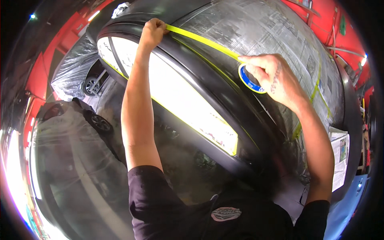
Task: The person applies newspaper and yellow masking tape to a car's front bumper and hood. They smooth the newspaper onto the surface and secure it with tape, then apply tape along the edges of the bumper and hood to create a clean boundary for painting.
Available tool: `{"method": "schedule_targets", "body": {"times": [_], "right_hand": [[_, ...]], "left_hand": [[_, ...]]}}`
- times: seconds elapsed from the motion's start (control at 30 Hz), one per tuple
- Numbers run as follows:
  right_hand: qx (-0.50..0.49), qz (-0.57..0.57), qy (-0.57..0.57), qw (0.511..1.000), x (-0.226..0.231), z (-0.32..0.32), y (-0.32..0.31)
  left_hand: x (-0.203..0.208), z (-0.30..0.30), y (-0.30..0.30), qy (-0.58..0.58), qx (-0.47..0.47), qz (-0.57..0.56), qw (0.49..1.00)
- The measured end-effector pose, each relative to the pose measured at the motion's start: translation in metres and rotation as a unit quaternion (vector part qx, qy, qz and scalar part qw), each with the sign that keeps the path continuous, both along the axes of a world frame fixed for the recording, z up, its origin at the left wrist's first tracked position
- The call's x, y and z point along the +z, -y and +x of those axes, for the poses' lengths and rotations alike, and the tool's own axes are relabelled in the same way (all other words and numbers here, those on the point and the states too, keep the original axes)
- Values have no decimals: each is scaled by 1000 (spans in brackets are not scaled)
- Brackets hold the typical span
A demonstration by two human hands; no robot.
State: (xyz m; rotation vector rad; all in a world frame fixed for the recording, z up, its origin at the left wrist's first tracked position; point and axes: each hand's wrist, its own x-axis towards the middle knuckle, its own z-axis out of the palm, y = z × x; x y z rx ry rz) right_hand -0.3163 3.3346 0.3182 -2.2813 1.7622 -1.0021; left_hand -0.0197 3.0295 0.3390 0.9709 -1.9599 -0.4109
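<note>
A strip of yellow masking tape [204, 41] stretches taut between my two hands above the dark roof edge of a car [218, 96]. My left hand [153, 35] is closed in a pinch on the strip's far end, close to the roof edge. In my right hand [276, 78] is the tape roll [252, 83], with a blue core, and my fingers are closed on it. Below, white masking sheet [180, 94] bordered with yellow tape covers the side windows. Newspaper-like sheeting [236, 30] lies over the upper surface beside the strip.
Left of me stands a dark car [64, 156] under clear film. Farther back, silvery plastic sheeting [74, 62] drapes another shape near a wheel [92, 85]. Printed paper [340, 160] hangs at the right, above a light blue panel [347, 208]. Red walls [320, 20] surround the area.
</note>
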Motion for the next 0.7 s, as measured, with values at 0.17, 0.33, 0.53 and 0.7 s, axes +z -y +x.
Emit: {"method": "schedule_targets", "body": {"times": [0.17,0.33,0.53,0.7], "right_hand": [[20,-54,-15,998,5,4,5],[17,5,-51,999,2,16,8],[27,22,-45,998,-6,22,17],[42,-22,-45,998,-17,23,26]], "left_hand": [[4,3,14,0,-12,5,1000],[-3,-2,-2,89,88,-78,989],[-7,-3,0,112,112,-96,983],[-9,-2,16,136,119,-105,978]]}}
